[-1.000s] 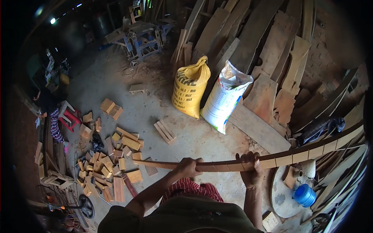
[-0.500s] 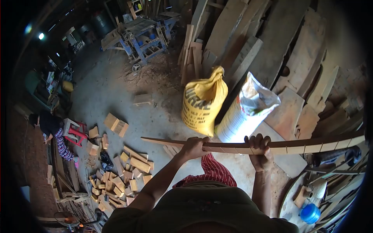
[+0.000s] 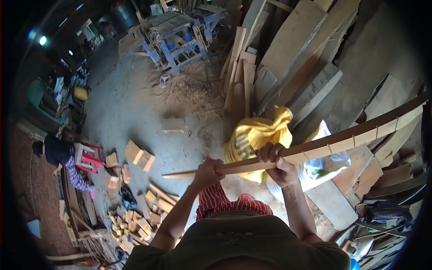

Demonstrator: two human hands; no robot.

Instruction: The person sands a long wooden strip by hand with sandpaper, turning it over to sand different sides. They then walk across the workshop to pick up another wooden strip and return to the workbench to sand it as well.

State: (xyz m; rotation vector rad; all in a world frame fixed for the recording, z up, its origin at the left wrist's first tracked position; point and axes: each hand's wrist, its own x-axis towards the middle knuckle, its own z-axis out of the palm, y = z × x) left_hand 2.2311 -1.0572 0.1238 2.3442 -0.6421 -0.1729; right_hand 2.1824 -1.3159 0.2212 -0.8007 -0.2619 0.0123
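Above the floor — the long strip (image 3: 315,146) slants up rightward; both hands grip it.

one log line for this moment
left hand: grips strip near its thin end | right hand: grips strip further along | strip: curved, rises to the right | beyond hands: yellow sack

Only a dark, creased scrap of print, roughly "UR", on the yellow sack (image 3: 257,134)
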